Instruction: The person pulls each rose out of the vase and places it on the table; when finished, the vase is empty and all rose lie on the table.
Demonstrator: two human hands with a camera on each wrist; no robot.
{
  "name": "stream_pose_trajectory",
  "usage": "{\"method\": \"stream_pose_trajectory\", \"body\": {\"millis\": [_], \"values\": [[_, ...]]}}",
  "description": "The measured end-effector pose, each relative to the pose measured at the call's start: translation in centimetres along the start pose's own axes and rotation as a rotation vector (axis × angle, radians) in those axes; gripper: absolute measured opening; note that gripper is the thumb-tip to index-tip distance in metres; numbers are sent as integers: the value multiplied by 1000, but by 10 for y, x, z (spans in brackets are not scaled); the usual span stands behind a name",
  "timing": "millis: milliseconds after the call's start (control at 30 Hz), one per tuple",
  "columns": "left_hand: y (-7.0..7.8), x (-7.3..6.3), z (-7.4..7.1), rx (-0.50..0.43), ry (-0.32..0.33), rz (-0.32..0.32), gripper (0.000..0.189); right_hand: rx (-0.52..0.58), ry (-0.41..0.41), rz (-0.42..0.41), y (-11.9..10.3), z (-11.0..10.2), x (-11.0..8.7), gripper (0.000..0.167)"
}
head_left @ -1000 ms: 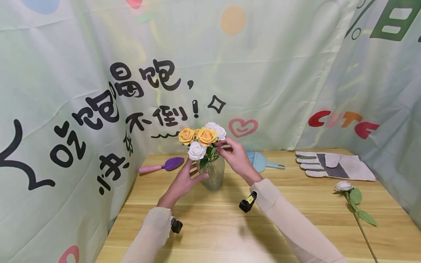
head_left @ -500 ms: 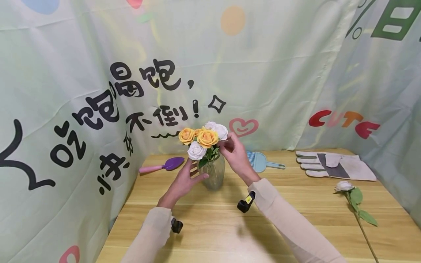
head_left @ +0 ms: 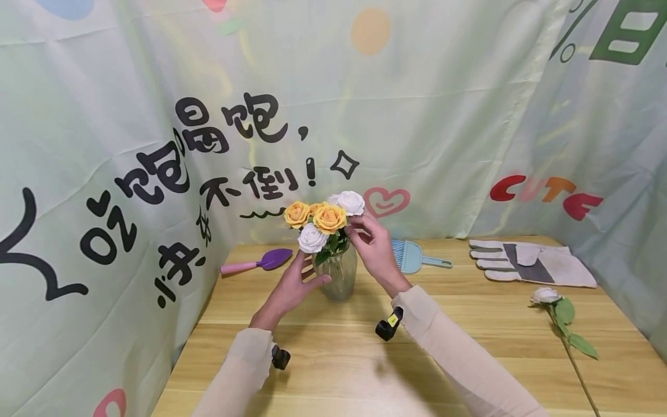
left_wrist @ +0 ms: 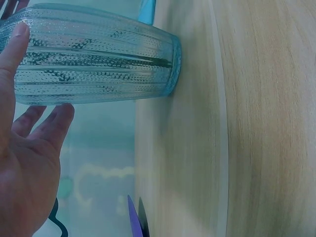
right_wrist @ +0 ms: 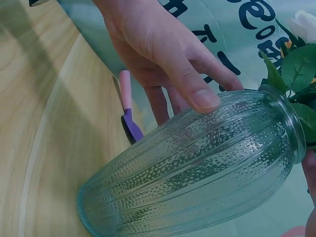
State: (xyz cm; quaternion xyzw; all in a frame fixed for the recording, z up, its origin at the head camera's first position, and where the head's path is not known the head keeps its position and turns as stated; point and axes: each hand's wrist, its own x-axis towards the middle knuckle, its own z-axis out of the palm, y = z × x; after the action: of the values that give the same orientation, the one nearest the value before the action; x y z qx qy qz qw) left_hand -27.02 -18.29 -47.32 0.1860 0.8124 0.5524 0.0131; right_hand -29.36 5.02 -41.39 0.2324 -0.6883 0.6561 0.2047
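A ribbed clear glass vase [head_left: 337, 277] stands upright on the table, holding yellow roses [head_left: 330, 218] and white roses. My left hand [head_left: 292, 286] holds the vase's left side, thumb in front and fingers around the back; the left wrist view shows that hand [left_wrist: 34, 158] against the textured glass [left_wrist: 98, 59]. At the vase mouth's right side, my right hand [head_left: 374, 246] pinches a white rose [head_left: 351, 203] just below its bloom, its fingertips partly hidden among leaves. In the right wrist view only an edge of the right hand [right_wrist: 310, 180] shows, beside the vase rim [right_wrist: 291, 123].
A purple trowel with a pink handle [head_left: 255, 264] lies at the back left. Behind my right hand is a light-blue dustpan-shaped tool [head_left: 414, 256]. A grey and white work glove [head_left: 537, 263] and a single white rose [head_left: 545, 296] lie at right. Printed fabric [head_left: 427, 116] hangs behind.
The white rose at the back of the bouquet has shifted right, along with my right hand, which moved slightly right and up. My left hand and the vase stay in place.
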Motion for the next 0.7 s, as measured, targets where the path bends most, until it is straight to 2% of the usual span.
{"method": "stream_pose_trajectory", "body": {"millis": [233, 333, 500, 600, 700], "values": [[0, -1, 0, 11, 6, -11, 98, -5, -2, 36, -1, -2, 1, 19], [1, -1, 0, 8, 2, -12, 99, -5, -8, 53, -1, -2, 1, 13], [-1, -1, 0, -4, -2, -4, 98, 44, -8, 85, -2, -1, 2, 17], [-1, -1, 0, -10, -3, -2, 97, 60, -5, 89, -2, 0, 3, 21], [-1, -1, 0, -14, -3, -2, 97, 52, -9, 84, -3, 0, 4, 18]]}}
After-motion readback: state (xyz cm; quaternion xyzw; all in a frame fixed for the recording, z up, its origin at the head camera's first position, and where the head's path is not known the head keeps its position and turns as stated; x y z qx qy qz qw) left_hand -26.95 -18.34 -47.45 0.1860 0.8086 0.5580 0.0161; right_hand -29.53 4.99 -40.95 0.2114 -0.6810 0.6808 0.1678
